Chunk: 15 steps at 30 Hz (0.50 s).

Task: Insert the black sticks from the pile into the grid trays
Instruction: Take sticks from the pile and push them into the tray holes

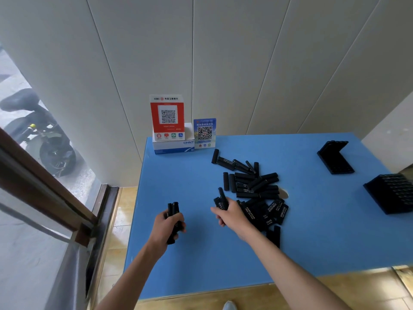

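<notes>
Black sticks (252, 189) are heaped in a loose pile near the middle of the blue table (190, 175), and most of the work is judged to be still ahead. A small bundle of sticks (173, 217) is gripped upright in the left hand (166, 227), fingers curled round it, while one or two sticks (221, 201) are pinched in the right hand (230, 214) at the near-left edge of the pile. Two black grid trays are seen well apart from the pile at the right: an open hinged one (335, 157) farther back and a second (393, 193) nearer, cut off by the frame edge. No stick can be seen standing in either tray, though the dark cells are too small and shadowed for this to be settled. The count of sticks in each hand cannot be made out, and part of the pile is hidden behind the right hand and forearm. Two QR-code stands (167, 117) and a white carton (173, 146) are set against the wall at the table's far edge.
</notes>
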Each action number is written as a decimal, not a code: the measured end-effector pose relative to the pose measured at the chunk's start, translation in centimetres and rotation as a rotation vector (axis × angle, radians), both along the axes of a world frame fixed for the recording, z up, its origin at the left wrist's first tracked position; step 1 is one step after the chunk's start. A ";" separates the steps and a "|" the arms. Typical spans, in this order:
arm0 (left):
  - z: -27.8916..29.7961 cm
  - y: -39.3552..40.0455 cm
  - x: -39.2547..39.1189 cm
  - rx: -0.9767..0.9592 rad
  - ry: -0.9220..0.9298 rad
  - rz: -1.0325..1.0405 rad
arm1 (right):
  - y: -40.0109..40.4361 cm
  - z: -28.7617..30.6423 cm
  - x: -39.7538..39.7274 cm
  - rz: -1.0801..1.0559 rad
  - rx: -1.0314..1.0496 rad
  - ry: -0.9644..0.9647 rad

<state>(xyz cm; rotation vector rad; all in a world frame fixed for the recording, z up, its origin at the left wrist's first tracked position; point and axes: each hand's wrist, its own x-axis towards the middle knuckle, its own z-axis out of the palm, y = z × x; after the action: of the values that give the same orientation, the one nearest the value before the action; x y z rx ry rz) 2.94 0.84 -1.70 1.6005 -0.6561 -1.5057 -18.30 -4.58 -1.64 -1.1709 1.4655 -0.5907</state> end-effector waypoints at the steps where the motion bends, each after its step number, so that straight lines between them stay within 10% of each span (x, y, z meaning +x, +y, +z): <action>1: 0.1 -0.2 -0.1 -0.012 -0.024 -0.007 | -0.1 0.5 -0.2 -0.059 0.000 -0.064; 15: 3.9 -3.8 -10.8 -0.126 0.075 -0.264 | 3.4 6.8 -15.3 -0.433 -0.133 -0.045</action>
<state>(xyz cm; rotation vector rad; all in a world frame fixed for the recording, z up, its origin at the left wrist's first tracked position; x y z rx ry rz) -7.87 -2.99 2.18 1.3961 -0.9295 -1.6697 -33.55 -1.23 5.13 -0.9336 1.6725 -1.0164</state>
